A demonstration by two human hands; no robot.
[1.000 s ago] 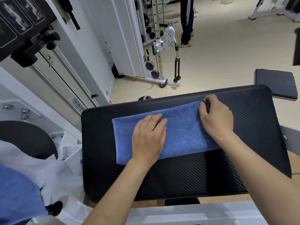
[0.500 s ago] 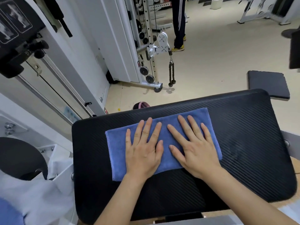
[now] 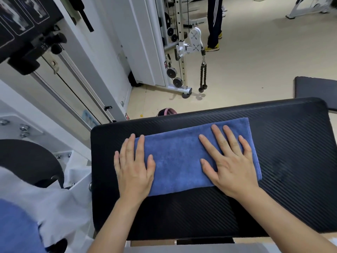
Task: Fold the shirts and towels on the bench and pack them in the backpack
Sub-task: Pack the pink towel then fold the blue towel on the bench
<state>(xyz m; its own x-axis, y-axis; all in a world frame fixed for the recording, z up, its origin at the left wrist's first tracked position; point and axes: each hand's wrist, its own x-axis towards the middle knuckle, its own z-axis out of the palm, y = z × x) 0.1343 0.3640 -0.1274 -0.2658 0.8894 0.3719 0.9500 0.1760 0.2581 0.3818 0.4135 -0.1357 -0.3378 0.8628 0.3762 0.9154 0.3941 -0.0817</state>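
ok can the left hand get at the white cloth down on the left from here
Probably yes: the left hand lies flat on the blue towel, holding nothing, and the white cloth lies left of the bench with nothing between.

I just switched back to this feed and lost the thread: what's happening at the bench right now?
A person has both hands flat on a folded blue towel lying on the black bench. The left hand presses its left end and the right hand its right half, fingers straight, as if smoothing it. White cloth and a blue cloth lie bunched at lower left, beside the bench. No backpack is clearly in view.
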